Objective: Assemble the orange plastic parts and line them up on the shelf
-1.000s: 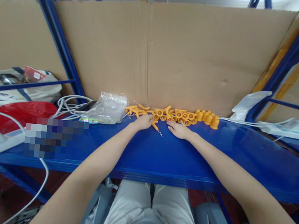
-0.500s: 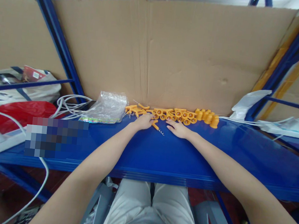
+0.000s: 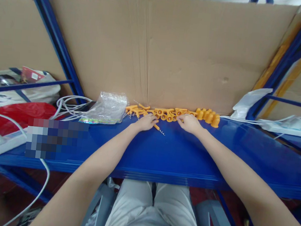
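My left hand is closed around an orange corkscrew, whose metal spiral points forward-right, close to the blue tabletop. My right hand has its fingers curled together at the row of orange corkscrew pieces with round open ends; what is between the fingertips is hidden. To the left lies a heap of orange corkscrew handles, some with spirals showing. Several orange caps stand grouped past my right hand.
Clear plastic bags lie left of the heap. White cables, a red bag and a power strip occupy the left end. A cardboard sheet closes off the back; blue posts frame the table.
My right hand has moved slightly right and its fingers, spread on the table before, are now curled in at the pieces. My left hand stays on the corkscrew, almost unmoved.
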Action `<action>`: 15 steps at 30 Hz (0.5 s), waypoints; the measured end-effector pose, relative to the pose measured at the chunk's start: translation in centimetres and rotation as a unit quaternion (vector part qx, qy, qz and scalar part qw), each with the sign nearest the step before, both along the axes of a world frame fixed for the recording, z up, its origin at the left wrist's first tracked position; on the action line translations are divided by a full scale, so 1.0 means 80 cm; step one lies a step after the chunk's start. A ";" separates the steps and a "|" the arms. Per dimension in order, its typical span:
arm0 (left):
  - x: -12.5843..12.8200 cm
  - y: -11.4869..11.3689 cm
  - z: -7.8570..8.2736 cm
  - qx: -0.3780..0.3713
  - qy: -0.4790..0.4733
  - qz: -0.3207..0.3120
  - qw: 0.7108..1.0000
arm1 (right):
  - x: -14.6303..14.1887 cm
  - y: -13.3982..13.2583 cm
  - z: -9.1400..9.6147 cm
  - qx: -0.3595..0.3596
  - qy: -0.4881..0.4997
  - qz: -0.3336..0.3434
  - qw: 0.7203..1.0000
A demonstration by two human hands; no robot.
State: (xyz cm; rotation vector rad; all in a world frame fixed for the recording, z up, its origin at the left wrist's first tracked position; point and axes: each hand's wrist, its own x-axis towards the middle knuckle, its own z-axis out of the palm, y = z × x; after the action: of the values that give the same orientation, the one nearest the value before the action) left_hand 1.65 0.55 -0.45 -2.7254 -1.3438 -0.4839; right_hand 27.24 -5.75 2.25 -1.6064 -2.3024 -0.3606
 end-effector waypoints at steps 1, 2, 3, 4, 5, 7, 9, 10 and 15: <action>0.000 -0.002 0.002 0.000 0.002 0.003 1.000 | 0.009 0.001 0.006 0.017 0.005 -0.040 0.999; 0.000 -0.003 0.003 0.000 0.004 0.005 1.000 | 0.020 0.001 0.011 0.031 0.014 -0.080 0.996; -0.001 -0.004 0.005 0.000 0.008 0.005 1.000 | 0.031 0.002 0.016 0.041 0.022 -0.118 0.992; -0.001 -0.005 0.008 -0.002 0.013 0.002 1.000 | 0.044 0.003 0.019 0.056 0.037 -0.161 0.985; -0.002 -0.006 0.010 -0.006 0.019 -0.002 1.000 | 0.057 0.004 0.021 0.065 0.052 -0.203 0.976; -0.003 -0.008 0.015 -0.020 0.035 -0.012 0.999 | 0.083 0.005 0.021 0.062 0.070 -0.278 0.956; -0.003 -0.010 0.019 -0.038 0.050 -0.023 0.998 | 0.106 0.006 0.017 0.052 0.076 -0.332 0.939; -0.003 -0.011 0.022 -0.046 0.053 -0.028 0.997 | 0.116 0.007 0.014 0.039 0.080 -0.353 0.931; 0.001 -0.022 0.030 -0.087 0.044 -0.039 0.995 | 0.160 0.025 -0.009 -0.044 0.163 -0.348 0.922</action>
State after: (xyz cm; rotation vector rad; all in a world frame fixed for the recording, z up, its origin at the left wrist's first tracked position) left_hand 1.72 -1.23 1.94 -2.9086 -1.3215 -0.2600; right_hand 40.08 -3.76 1.52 -2.2975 -1.4657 -0.1202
